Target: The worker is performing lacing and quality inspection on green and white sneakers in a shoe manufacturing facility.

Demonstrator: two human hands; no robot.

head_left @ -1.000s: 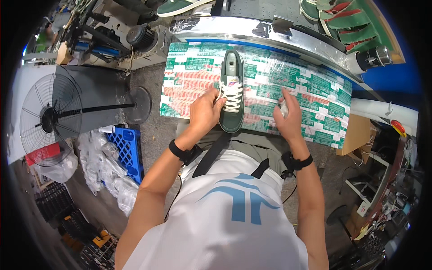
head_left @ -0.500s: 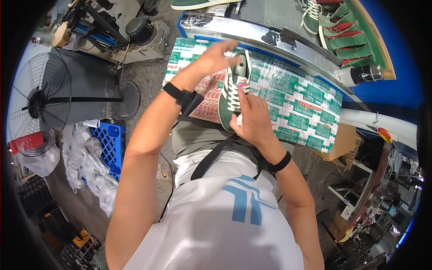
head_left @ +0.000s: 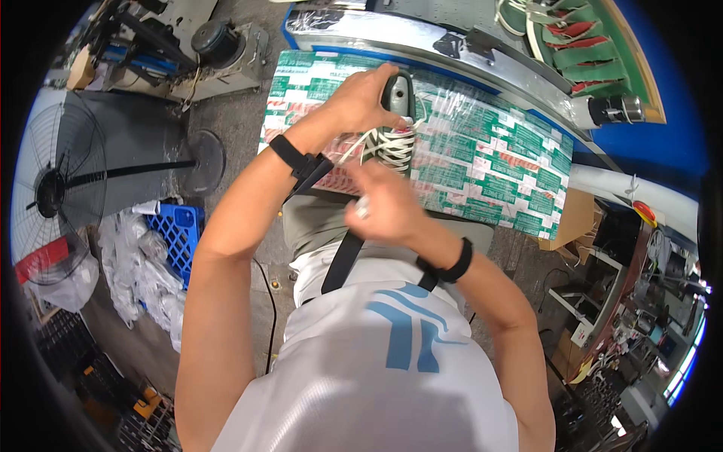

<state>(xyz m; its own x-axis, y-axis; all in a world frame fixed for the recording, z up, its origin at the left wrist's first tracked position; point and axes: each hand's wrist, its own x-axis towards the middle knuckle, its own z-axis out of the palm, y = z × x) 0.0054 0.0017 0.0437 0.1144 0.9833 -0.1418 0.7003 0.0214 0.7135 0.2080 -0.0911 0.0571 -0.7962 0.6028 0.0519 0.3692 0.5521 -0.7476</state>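
Across the green-and-white surface [head_left: 501, 162], near its far edge, the left hand [head_left: 367, 102] has its grip on a laced shoe [head_left: 401, 139]; the blurred right hand [head_left: 392, 207] pinches a whitish wad [head_left: 363, 207].

The shoe [head_left: 401, 92] is dark green, its laces [head_left: 395, 142] white; green, white and red blocks pattern the counter [head_left: 493, 162]; the shirt [head_left: 324, 361] is white.

Right hand [head_left: 388, 205] is motion-blurred and hides the toe of the green shoe [head_left: 399, 147]. Pale item [head_left: 362, 208] in it appears crumpled; kind indeterminable. Second shoe [head_left: 511, 16] is cut off by the upper edge.
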